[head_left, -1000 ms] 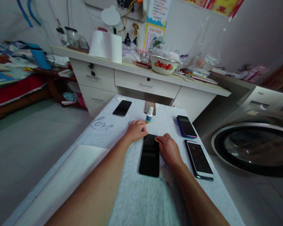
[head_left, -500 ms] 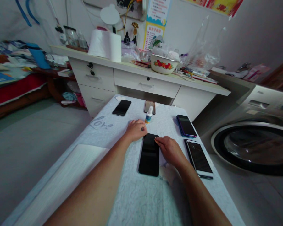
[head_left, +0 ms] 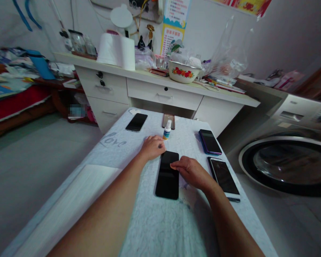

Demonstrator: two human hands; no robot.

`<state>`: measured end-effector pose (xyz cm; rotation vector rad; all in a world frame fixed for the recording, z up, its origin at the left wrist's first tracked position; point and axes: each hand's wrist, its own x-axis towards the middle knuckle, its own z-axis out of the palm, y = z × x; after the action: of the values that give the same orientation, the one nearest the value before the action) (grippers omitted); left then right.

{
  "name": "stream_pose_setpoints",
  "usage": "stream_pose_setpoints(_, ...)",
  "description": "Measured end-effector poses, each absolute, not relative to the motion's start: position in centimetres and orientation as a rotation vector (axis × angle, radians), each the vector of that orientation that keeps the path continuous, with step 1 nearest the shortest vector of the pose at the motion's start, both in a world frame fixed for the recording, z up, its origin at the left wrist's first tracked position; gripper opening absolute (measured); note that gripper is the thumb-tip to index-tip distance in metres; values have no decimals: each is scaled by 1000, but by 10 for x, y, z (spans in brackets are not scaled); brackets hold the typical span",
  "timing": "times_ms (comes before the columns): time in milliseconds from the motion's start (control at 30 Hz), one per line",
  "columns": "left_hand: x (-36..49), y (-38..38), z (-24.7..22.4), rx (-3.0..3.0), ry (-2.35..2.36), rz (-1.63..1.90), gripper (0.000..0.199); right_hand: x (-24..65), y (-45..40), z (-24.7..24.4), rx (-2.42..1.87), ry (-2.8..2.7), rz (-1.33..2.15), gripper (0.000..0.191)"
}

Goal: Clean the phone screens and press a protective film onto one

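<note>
A black phone [head_left: 167,182] lies flat on the cloth-covered table [head_left: 155,221]. My left hand [head_left: 153,147] rests at its top left corner, fingers curled closed; what they may hold is hidden. My right hand [head_left: 188,169] reaches over the phone's right edge with its fingers pressed together, fingertips on the upper part of the screen; anything between them is too small to tell. Just beyond my left hand stands a small white spray bottle [head_left: 167,130] with a blue and yellow label.
Another phone [head_left: 136,122] lies at the far left, and a brownish one [head_left: 168,121] behind the bottle. At the right lie a dark phone [head_left: 210,142] and a white-framed phone [head_left: 225,178]. Beyond are a white desk [head_left: 101,85] and a washing machine [head_left: 291,142].
My right hand has moved left and slightly down, from the phone's upper right edge onto its screen. My left hand has stayed at the top corner. The view has shifted slightly.
</note>
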<state>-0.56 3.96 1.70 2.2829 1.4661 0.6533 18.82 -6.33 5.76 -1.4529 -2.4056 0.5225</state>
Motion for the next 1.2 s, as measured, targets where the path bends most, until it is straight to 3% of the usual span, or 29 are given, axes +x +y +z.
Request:
stream_pose_setpoints(467,-7,38,20,2276,1428,648,12,177,-60,44,-1730,-2211,328,27)
stream_pose_setpoints(1200,-6,39,17,2290,1450,692,11,180,-57,40,-1716,-2176,322,27)
